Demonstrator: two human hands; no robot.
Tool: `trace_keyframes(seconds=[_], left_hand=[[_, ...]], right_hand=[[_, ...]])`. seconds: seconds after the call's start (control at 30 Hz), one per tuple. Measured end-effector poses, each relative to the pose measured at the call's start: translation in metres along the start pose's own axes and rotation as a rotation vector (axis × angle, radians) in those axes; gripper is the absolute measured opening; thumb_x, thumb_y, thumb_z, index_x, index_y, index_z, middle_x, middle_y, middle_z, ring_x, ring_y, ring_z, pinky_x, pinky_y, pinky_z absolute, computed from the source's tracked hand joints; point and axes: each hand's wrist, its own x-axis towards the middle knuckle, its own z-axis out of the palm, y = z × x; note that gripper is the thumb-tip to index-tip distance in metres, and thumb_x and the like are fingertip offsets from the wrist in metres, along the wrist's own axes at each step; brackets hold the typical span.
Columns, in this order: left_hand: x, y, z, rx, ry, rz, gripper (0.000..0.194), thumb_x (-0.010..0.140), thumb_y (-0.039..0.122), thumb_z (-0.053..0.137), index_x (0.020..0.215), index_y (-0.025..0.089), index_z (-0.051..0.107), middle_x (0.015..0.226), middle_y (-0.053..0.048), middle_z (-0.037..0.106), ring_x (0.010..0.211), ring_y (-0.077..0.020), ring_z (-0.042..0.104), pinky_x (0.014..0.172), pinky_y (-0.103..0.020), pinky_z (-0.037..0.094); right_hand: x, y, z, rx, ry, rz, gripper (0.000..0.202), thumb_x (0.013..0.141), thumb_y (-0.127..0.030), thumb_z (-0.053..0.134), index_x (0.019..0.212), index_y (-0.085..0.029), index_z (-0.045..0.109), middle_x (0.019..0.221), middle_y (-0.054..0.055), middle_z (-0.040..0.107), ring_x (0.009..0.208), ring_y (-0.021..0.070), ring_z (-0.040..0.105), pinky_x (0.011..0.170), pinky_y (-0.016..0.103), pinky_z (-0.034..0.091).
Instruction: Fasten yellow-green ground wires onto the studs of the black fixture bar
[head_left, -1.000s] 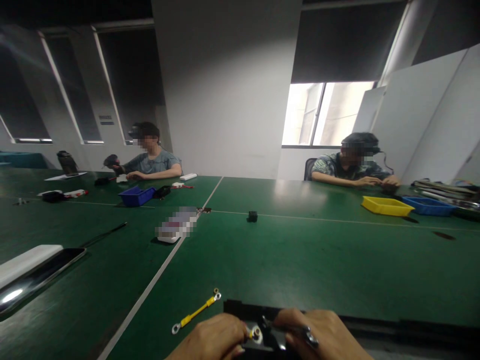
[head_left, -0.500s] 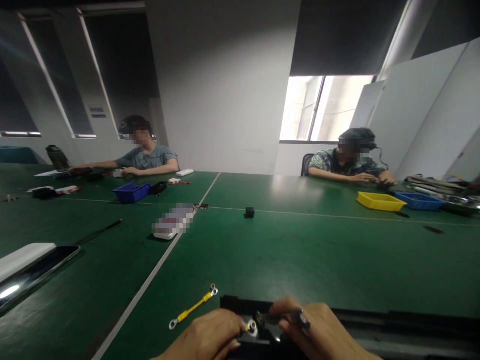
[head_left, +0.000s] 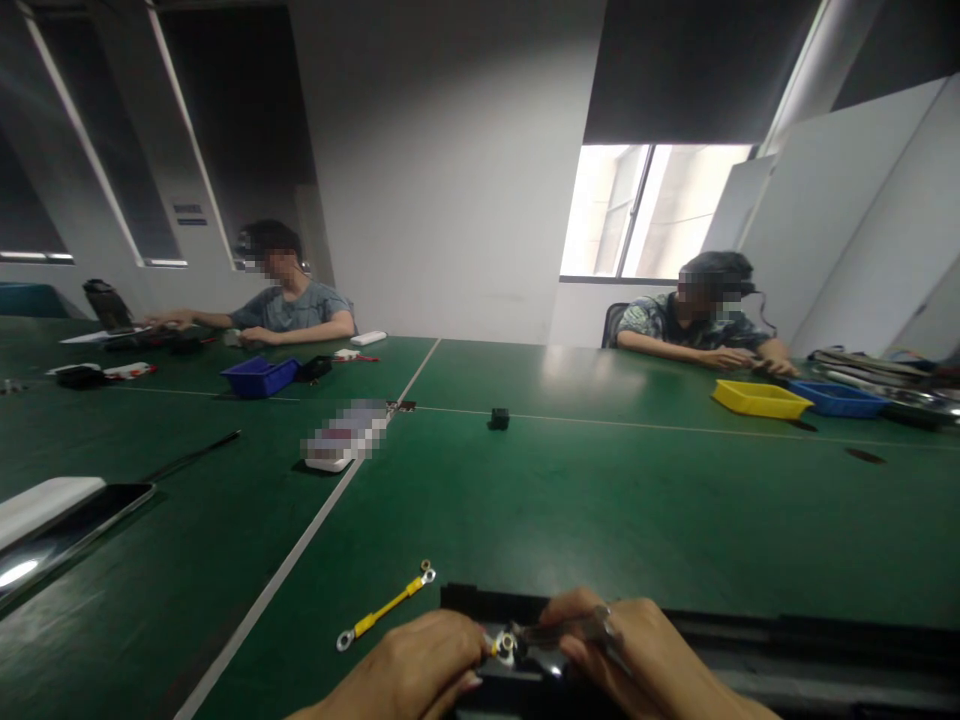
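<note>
At the bottom of the head view, my left hand (head_left: 431, 655) is closed in a pinch on a short yellow cable with a ring terminal (head_left: 505, 648); most of that cable is hidden by the fingers. A small brass-coloured nut (head_left: 508, 641) sits at the ring. My right hand (head_left: 630, 645) is closed around a slim metal hand tool (head_left: 551, 634), whose tip reaches the ring and nut. The tool's exact kind cannot be made out. Both hands are over a long black metal housing (head_left: 750, 650). Left of it lies another yellow cable with ring terminals (head_left: 390, 606), a loose nut (head_left: 425, 566) beside its upper end.
A phone (head_left: 71, 535) and a white case (head_left: 45, 505) lie at left on the green table (head_left: 637, 510). Farther off are a white device (head_left: 345, 437), a small black cube (head_left: 499, 419), blue bin (head_left: 260, 377) and yellow bin (head_left: 761, 398). Two people sit across.
The tool in my right hand has shifted slightly and its tip now meets the nut on the ring terminal. My left hand keeps its pinch. The view has tilted slightly.
</note>
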Motion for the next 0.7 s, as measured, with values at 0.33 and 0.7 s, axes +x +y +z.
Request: trace_keyframes(seconds=[0.33,0.7], left_hand=[[0.0016,0.0027,-0.0023,0.006,-0.006,0.007,0.033,0.103,0.029,0.022,0.109,0.015,0.051,0.091,-0.010,0.065,0.085,-0.0191,0.064,0.079,-0.026,0.052],[-0.0021,0.0025,-0.0023,-0.032,-0.047,-0.047,0.029,0.101,0.026,0.025,0.111,0.016,0.051,0.097,-0.011,0.064,0.091,-0.0208,0.062,0.082,-0.028,0.051]], right_hand=[[0.0024,0.0041,0.0025,0.069,-0.024,0.027,0.031,0.098,-0.035,0.035,0.097,-0.021,0.063,0.074,0.002,0.072,0.064,0.0150,0.069,0.058,0.021,0.054],[0.0008,0.0023,0.0014,0.078,0.017,-0.060,0.036,0.097,-0.044,0.038,0.095,-0.020,0.064,0.078,0.003,0.073,0.062,0.0139,0.068,0.057,0.021,0.053]])
